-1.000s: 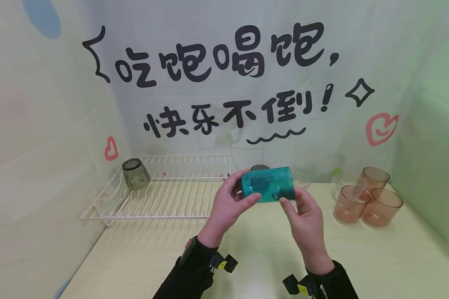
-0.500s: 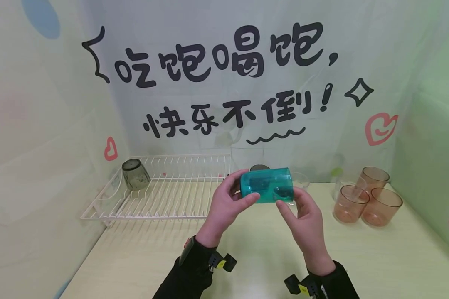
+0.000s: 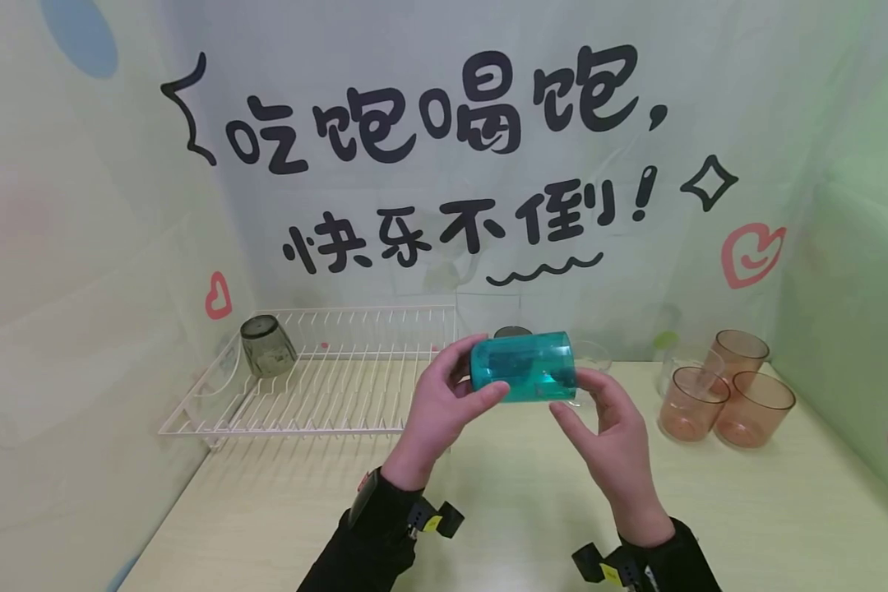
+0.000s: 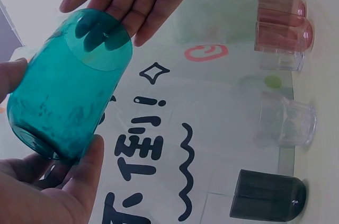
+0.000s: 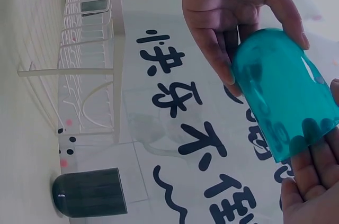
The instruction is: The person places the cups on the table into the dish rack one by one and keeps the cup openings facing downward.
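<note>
A teal see-through cup (image 3: 524,368) lies sideways in mid-air, its rim toward the right. My left hand (image 3: 444,403) grips its base end, thumb on the near side and fingers round the far side. At the rim end is my right hand (image 3: 616,440), its fingers relaxed and its thumb apart from the cup. In the left wrist view, fingertips of the right hand (image 4: 145,1) show through the teal wall near the rim; whether they are inside or behind it, I cannot tell.
A white wire dish rack (image 3: 355,431) stands at the left, with an upturned grey cup (image 3: 268,347) in it. A dark cup (image 4: 267,195) and a clear glass (image 4: 286,121) stand behind the hands. Several orange (image 3: 694,404) and clear glasses stand at the right.
The teal cup and my left hand have shifted slightly left. My right hand's thumb has come away from the cup, and that wrist has moved a little right.
</note>
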The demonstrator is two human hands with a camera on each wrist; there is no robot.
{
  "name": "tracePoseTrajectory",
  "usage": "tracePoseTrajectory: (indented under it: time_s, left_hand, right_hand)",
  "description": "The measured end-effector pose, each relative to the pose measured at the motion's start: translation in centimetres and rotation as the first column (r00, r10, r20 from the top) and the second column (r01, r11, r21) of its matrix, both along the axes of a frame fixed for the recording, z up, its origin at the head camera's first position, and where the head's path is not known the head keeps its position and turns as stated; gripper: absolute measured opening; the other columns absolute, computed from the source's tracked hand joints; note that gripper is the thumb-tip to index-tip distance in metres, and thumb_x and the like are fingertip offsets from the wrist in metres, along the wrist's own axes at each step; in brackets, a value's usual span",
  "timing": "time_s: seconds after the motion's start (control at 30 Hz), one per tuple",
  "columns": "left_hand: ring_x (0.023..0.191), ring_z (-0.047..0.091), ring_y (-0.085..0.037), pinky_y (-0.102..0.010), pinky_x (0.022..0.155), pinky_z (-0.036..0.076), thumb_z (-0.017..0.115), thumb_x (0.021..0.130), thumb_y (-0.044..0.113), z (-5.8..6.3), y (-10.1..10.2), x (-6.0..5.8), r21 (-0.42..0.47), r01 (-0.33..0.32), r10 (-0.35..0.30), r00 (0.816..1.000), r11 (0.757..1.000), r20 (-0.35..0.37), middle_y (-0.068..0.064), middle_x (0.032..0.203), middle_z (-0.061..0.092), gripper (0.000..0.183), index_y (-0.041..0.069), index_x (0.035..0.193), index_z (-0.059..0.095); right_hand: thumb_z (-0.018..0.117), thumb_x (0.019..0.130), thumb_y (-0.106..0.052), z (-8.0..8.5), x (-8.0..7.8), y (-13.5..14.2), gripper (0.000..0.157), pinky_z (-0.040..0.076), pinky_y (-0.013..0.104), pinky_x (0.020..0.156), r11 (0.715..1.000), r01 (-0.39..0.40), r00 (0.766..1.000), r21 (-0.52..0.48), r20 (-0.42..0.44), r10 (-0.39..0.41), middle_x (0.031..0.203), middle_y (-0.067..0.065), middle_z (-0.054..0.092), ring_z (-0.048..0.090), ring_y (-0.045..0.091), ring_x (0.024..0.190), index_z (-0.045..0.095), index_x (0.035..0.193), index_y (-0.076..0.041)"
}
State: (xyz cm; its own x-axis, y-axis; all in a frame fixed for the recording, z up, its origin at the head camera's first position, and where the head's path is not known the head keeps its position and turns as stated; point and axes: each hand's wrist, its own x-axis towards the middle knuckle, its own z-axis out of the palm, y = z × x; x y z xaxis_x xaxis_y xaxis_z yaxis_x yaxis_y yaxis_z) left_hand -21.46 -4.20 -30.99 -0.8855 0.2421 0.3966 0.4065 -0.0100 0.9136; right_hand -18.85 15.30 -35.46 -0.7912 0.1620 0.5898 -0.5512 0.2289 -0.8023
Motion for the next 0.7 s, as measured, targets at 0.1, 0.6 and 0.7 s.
tracePoseTrajectory:
  time_s: [0.1, 0.6, 0.7]
  left_hand:
    - [0.107, 0.053, -0.027, -0.032, 0.085, 0.048, 0.068, 0.08, 0.018, 0.1, -0.1, 0.1, -0.005, -0.005, 0.005, 1.0, 1.0, 0.006, -0.014, 0.122, 0.051, 0.06, 0.003, 0.133, 0.044]
    - [0.105, 0.054, -0.025, -0.031, 0.085, 0.048, 0.07, 0.079, 0.02, 0.1, -1.0, 0.0, -0.017, -0.039, 0.04, 0.999, 0.999, 0.034, -0.013, 0.12, 0.051, 0.062, 0.005, 0.133, 0.044]
    - [0.105, 0.054, -0.025, -0.03, 0.085, 0.048, 0.07, 0.079, 0.02, 0.0, -1.2, 0.0, -0.024, -0.048, 0.049, 0.998, 0.999, 0.028, -0.013, 0.12, 0.051, 0.062, 0.006, 0.133, 0.045]
  right_hand:
    - [0.067, 0.08, -0.008, 0.0, 0.0, 0.2, 0.041, 0.032, 0.032, 0.103, 1.0, 0.007, 1.0, 0.005, 0.006, -0.007, 0.116, 0.0, 0.058, 0.048, 0.014, 0.114, 0.057, 0.119, -0.007]
    - [0.067, 0.08, -0.008, -0.3, 0.0, 1.5, 0.042, 0.03, 0.025, 0.103, 0.997, -0.017, 1.0, 0.079, -0.015, 0.019, 0.118, 0.004, 0.059, 0.048, 0.013, 0.112, 0.056, 0.12, -0.007]
    - [0.068, 0.079, -0.008, -0.6, -0.2, 1.8, 0.045, 0.029, 0.025, 0.104, 0.991, -0.034, 0.999, 0.127, -0.029, 0.038, 0.12, 0.005, 0.058, 0.047, 0.013, 0.115, 0.055, 0.122, -0.008]
